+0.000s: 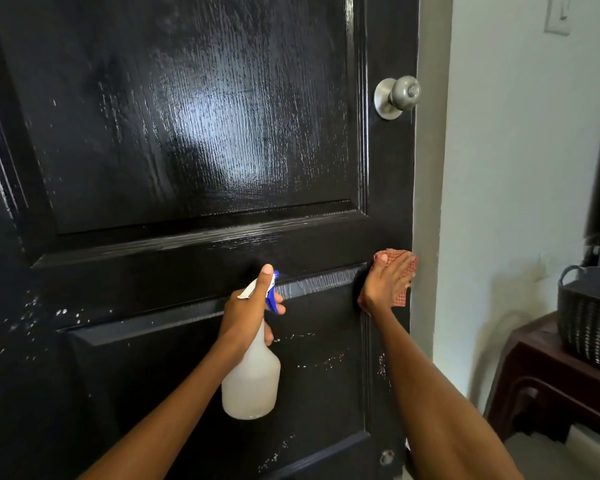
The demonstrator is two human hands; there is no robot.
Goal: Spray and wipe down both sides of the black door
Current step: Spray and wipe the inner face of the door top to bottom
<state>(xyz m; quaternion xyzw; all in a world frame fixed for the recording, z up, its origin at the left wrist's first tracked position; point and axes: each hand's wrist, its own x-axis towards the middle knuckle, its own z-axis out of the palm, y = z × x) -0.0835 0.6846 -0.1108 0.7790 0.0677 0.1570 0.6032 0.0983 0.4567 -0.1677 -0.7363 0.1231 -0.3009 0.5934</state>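
The black panelled door (174, 140) fills most of the view, glossy and streaked with wet patches; white droplets dot its lower panel. My left hand (248, 308) grips a translucent spray bottle (252, 379) by its neck, with a finger on the blue trigger and the white nozzle facing the door. My right hand (385, 282) presses a reddish checked cloth (400, 294) flat against the door's right stile, just below the middle rail. A silver round knob (397, 95) sits higher up near the door's right edge.
Right of the door edge are a grey frame strip (430, 168) and a pale wall. A dark wooden side table (541, 375) stands at the lower right with a dark woven basket (589, 320) on it. A light switch (558, 15) is at the top right.
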